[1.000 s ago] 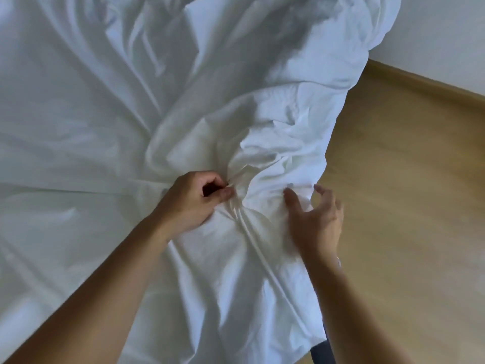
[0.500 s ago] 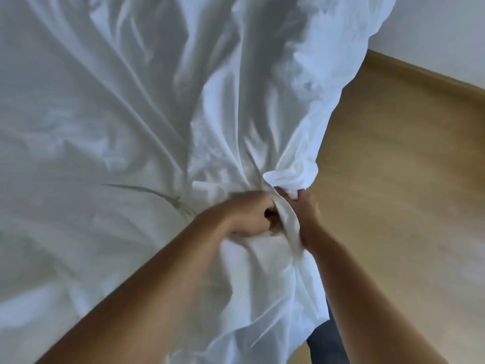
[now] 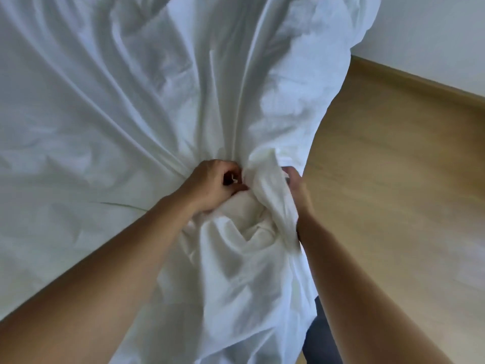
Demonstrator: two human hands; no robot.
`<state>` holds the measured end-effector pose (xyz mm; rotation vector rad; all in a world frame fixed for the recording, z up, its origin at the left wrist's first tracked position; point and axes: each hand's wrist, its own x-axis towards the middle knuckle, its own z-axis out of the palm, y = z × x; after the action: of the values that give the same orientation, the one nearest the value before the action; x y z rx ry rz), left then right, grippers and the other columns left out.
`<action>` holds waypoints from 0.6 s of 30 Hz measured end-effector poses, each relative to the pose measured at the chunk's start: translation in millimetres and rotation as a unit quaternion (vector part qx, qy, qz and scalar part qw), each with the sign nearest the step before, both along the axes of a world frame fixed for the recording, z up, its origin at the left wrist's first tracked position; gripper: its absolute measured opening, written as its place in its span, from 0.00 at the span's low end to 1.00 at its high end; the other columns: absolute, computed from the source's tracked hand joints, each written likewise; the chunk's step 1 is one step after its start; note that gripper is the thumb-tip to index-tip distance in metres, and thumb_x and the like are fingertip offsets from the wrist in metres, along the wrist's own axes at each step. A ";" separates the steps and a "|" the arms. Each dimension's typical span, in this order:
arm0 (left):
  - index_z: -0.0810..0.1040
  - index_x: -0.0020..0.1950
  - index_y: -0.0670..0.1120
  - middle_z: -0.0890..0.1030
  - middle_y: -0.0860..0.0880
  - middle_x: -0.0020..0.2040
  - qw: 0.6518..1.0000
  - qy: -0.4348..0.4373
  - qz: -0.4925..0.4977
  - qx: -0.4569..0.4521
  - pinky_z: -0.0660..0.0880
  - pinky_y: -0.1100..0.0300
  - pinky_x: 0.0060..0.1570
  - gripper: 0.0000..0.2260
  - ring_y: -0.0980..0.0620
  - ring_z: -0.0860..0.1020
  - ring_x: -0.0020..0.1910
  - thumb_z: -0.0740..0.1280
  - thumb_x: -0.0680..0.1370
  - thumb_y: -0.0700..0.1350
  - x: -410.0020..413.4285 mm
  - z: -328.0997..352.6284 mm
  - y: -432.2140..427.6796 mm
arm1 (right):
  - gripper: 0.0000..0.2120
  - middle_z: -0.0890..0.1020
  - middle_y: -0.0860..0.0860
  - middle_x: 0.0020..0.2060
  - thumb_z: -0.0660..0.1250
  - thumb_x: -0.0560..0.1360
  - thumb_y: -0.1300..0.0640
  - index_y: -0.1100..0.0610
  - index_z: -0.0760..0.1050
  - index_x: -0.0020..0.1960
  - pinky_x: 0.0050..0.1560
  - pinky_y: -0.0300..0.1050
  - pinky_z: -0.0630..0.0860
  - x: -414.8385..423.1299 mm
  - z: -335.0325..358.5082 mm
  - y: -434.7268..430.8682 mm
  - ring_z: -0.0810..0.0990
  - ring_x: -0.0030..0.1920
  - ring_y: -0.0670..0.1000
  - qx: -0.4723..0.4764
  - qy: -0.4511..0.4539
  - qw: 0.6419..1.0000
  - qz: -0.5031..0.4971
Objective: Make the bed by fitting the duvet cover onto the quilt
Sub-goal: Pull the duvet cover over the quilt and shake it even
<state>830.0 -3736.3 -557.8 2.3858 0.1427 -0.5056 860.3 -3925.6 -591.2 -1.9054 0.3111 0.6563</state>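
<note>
From the head camera it's basically all white duvet cover (image 3: pixel 136 106), filling the left and centre of the frame and spilling over the edge toward the lower middle. The left hand (image 3: pixel 210 186) is fisted tight around a bunch of the fabric at centre — long creases fan out from it toward the top. Just beside it, the right hand (image 3: pixel 295 190) grips a cream-looking fold with curled fingers. Wooden floor (image 3: pixel 393 179) on the right, white wall (image 3: pixel 433 35) upper right.
</note>
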 end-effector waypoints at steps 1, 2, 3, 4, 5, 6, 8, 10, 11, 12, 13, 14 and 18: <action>0.81 0.45 0.46 0.81 0.51 0.38 1.000 0.017 -0.018 0.001 0.73 0.59 0.39 0.07 0.51 0.80 0.40 0.75 0.75 0.48 0.2 5.1 4.9 | 0.15 0.80 0.54 0.57 0.63 0.81 0.54 0.59 0.73 0.65 0.57 0.45 0.72 8.3 2.3 9.5 0.77 0.58 0.55 -0.028 0.003 1.000 0.011; 0.80 0.44 0.48 0.80 0.53 0.37 0.999 0.021 -0.032 0.021 0.71 0.62 0.38 0.06 0.52 0.79 0.39 0.75 0.75 0.48 0.1 11.1 14.5 | 0.17 0.80 0.48 0.52 0.68 0.78 0.48 0.57 0.75 0.61 0.51 0.40 0.71 12.4 6.7 16.6 0.77 0.53 0.50 -0.045 0.006 0.999 0.014; 0.79 0.43 0.49 0.78 0.56 0.36 0.999 0.018 -0.029 0.037 0.69 0.64 0.36 0.06 0.54 0.78 0.37 0.76 0.74 0.46 -0.9 16.3 27.5 | 0.16 0.80 0.43 0.44 0.71 0.74 0.44 0.55 0.77 0.53 0.43 0.35 0.70 14.6 10.7 21.4 0.77 0.45 0.46 -0.042 -0.003 0.999 0.016; 0.79 0.43 0.50 0.77 0.58 0.34 0.998 -0.003 -0.005 0.057 0.69 0.64 0.36 0.07 0.55 0.77 0.35 0.76 0.74 0.44 -2.7 24.5 43.9 | 0.14 0.79 0.39 0.35 0.72 0.72 0.42 0.52 0.77 0.45 0.35 0.31 0.69 12.3 14.9 24.1 0.76 0.38 0.44 -0.023 -0.017 1.000 0.007; 0.79 0.42 0.50 0.75 0.59 0.32 0.995 -0.048 0.029 0.086 0.69 0.61 0.36 0.07 0.53 0.76 0.33 0.76 0.73 0.42 -6.0 32.4 63.1 | 0.14 0.77 0.40 0.29 0.73 0.71 0.42 0.51 0.76 0.38 0.30 0.29 0.66 8.2 19.0 24.5 0.73 0.32 0.43 -0.009 -0.050 0.999 -0.014; 0.79 0.42 0.48 0.74 0.58 0.31 0.984 -0.107 0.067 0.126 0.69 0.60 0.36 0.07 0.48 0.77 0.32 0.76 0.73 0.40 -11.1 39.4 82.2 | 0.14 0.75 0.41 0.25 0.72 0.71 0.43 0.50 0.74 0.34 0.27 0.29 0.65 2.5 20.6 21.5 0.71 0.28 0.42 0.007 -0.079 0.996 -0.036; 0.77 0.42 0.46 0.76 0.51 0.33 0.959 -0.149 0.089 0.223 0.73 0.54 0.37 0.07 0.40 0.79 0.35 0.74 0.73 0.39 -23.5 46.7 109.6 | 0.14 0.73 0.40 0.23 0.70 0.72 0.43 0.44 0.72 0.32 0.29 0.30 0.66 -8.1 22.1 17.8 0.69 0.26 0.41 0.023 -0.096 0.992 -0.079; 0.77 0.45 0.46 0.81 0.43 0.43 0.957 -0.014 0.067 0.281 0.77 0.47 0.43 0.05 0.36 0.80 0.44 0.72 0.74 0.41 -31.9 42.9 110.0 | 0.11 0.75 0.40 0.30 0.68 0.76 0.45 0.41 0.72 0.36 0.40 0.38 0.71 -10.8 17.3 14.2 0.72 0.32 0.40 0.033 -0.067 0.994 -0.081; 0.77 0.48 0.46 0.81 0.42 0.49 0.950 0.074 0.029 0.303 0.77 0.46 0.47 0.04 0.37 0.80 0.48 0.71 0.75 0.42 -33.4 38.6 106.4 | 0.05 0.78 0.41 0.38 0.67 0.77 0.46 0.41 0.73 0.43 0.49 0.44 0.74 -9.5 21.5 11.6 0.76 0.40 0.42 0.049 -0.028 0.996 -0.069; 0.77 0.50 0.47 0.79 0.42 0.52 0.936 0.114 -0.010 0.332 0.77 0.46 0.50 0.06 0.38 0.78 0.51 0.70 0.74 0.43 -27.6 39.1 100.8 | 0.07 0.79 0.45 0.48 0.66 0.76 0.45 0.44 0.74 0.52 0.58 0.50 0.75 -5.8 20.5 7.5 0.79 0.50 0.48 0.072 0.024 0.995 -0.057; 0.77 0.51 0.46 0.77 0.41 0.53 0.929 0.102 -0.041 0.354 0.76 0.46 0.51 0.08 0.37 0.77 0.52 0.70 0.73 0.45 -16.3 39.9 93.7 | 0.21 0.78 0.48 0.54 0.67 0.72 0.41 0.49 0.73 0.61 0.65 0.54 0.72 -2.4 24.2 4.2 0.78 0.58 0.53 0.077 0.080 0.993 -0.047; 0.78 0.53 0.46 0.76 0.40 0.53 0.932 0.050 -0.054 0.354 0.75 0.46 0.51 0.13 0.36 0.76 0.52 0.72 0.71 0.47 -1.9 42.6 85.4 | 0.29 0.77 0.50 0.55 0.65 0.66 0.39 0.52 0.72 0.63 0.67 0.55 0.71 -0.8 25.6 0.5 0.76 0.60 0.55 0.079 0.124 0.989 -0.023; 0.77 0.52 0.46 0.77 0.45 0.48 0.986 -0.017 -0.044 0.162 0.69 0.56 0.44 0.26 0.44 0.76 0.47 0.70 0.66 0.65 42.2 50.7 26.1 | 0.12 0.81 0.53 0.47 0.55 0.84 0.53 0.49 0.68 0.43 0.56 0.45 0.79 -4.8 16.1 -14.0 0.82 0.50 0.53 0.094 0.187 0.977 0.029</action>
<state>872.1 -3710.1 -507.1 2.7277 0.1126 -0.5142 855.5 -3939.5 -575.1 -1.6099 0.4167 1.0491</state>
